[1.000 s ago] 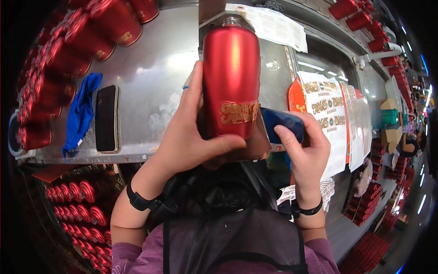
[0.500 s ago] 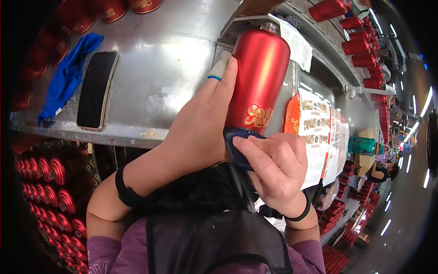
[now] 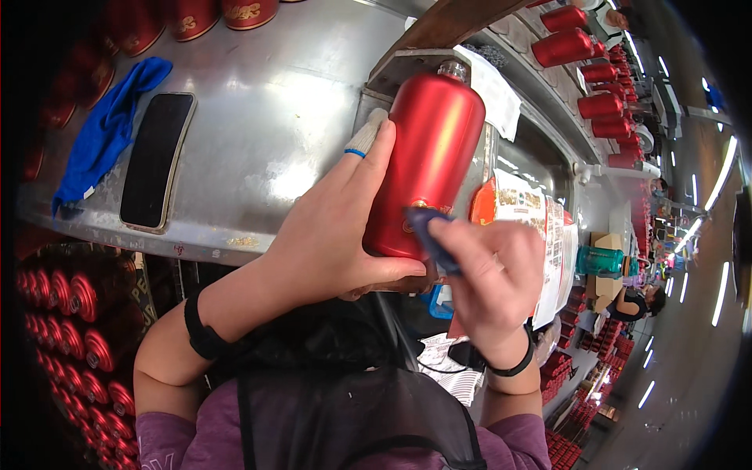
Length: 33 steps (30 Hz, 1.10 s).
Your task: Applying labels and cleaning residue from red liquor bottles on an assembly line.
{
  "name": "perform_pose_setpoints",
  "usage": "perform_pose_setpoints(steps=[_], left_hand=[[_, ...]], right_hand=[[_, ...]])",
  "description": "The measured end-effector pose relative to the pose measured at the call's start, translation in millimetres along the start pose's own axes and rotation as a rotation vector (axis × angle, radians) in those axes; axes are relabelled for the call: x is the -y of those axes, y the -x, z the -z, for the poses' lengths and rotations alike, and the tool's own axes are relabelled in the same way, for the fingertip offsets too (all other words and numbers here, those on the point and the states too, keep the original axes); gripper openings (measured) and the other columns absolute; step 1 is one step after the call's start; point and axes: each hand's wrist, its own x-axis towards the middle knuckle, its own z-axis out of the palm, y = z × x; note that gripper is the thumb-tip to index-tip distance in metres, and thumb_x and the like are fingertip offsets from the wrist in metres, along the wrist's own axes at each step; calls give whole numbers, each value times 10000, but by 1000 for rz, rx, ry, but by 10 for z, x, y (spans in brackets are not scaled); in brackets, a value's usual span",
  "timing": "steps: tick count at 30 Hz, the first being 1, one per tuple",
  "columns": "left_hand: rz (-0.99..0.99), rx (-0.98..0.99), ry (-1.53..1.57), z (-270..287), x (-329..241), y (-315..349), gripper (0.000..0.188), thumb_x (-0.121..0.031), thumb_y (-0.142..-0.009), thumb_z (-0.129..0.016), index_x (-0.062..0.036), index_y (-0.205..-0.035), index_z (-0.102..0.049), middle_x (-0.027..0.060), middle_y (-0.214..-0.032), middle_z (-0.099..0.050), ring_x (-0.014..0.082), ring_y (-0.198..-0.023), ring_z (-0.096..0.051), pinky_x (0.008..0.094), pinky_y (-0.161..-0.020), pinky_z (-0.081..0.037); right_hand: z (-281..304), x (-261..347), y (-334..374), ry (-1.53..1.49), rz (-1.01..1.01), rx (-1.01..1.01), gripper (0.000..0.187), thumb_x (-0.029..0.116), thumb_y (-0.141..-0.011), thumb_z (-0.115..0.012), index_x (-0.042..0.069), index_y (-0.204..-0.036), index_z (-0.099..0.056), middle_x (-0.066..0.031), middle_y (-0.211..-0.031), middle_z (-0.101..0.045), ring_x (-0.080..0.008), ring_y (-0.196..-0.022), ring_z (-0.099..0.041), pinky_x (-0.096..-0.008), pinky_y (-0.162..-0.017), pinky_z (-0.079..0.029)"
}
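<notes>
A red bottle [image 3: 433, 149] with a clear glass neck lies tilted across the metal bench, its neck pointing away from me. My left hand [image 3: 325, 211] is closed around its left side and lower end, the thumb across the base. A pale fabric cover with a blue band [image 3: 362, 141] sits on one left fingertip. Pinched in my right hand [image 3: 497, 282] is a dark blue flat pad [image 3: 433, 235], blurred by motion. The pad presses on the bottle's lower part, partly covering a gold decal [image 3: 411, 222].
A black phone [image 3: 157, 160] and a blue cloth [image 3: 113, 133] lie on the metal bench [image 3: 258, 133] at left. Printed decal sheets [image 3: 521, 200] are right of the bottle. Red bottles [image 3: 564, 47] line the far right; more red containers [image 3: 98, 298] are stacked lower left.
My right hand and the pad have moved from the bottle's base up onto the decal. My left thumb now shows across the base. The whole view has shifted slightly.
</notes>
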Motion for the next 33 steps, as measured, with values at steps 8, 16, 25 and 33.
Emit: perform_pose_setpoints(steps=[8,16,25,33], left_hand=[[-33,-18,101,18,97,-6,1307,-419,-618,-918,-4,-1580,-137,227,-1182,-553,386,-1062,-596,425,-884,-507],[-86,47,180,39,305,-58,1304,-411,-613,-935,24,-1570,-163,247,-1320,-518,364,-1231,-549,405,-1023,-444],[-114,11,-60,7,-66,-75,1266,-309,-626,-924,20,-1572,-149,270,-1559,-307,420,-1446,-321,441,-1155,-334],[-163,-24,-136,-35,-58,-67,1180,-216,-633,-895,-1,-1565,-204,271,-1598,-234,444,-1434,-329,451,-1154,-346]], right_hand=[[37,-127,86,-94,-154,-22,448,12,-608,-760,80,-1051,-750,-59,-866,-654,-239,-738,-586,-339,-628,-456],[2,-203,144,-338,-440,-53,218,32,-768,-772,72,-982,-753,-56,-766,-634,-211,-704,-597,-318,-657,-473],[32,-71,188,-363,-212,-24,359,-47,-694,-751,61,-1036,-756,-81,-932,-714,-222,-829,-649,-328,-734,-509],[-72,-17,242,-193,-100,-104,392,-1,-613,-729,63,-999,-760,-44,-883,-690,-240,-803,-655,-332,-653,-519]])
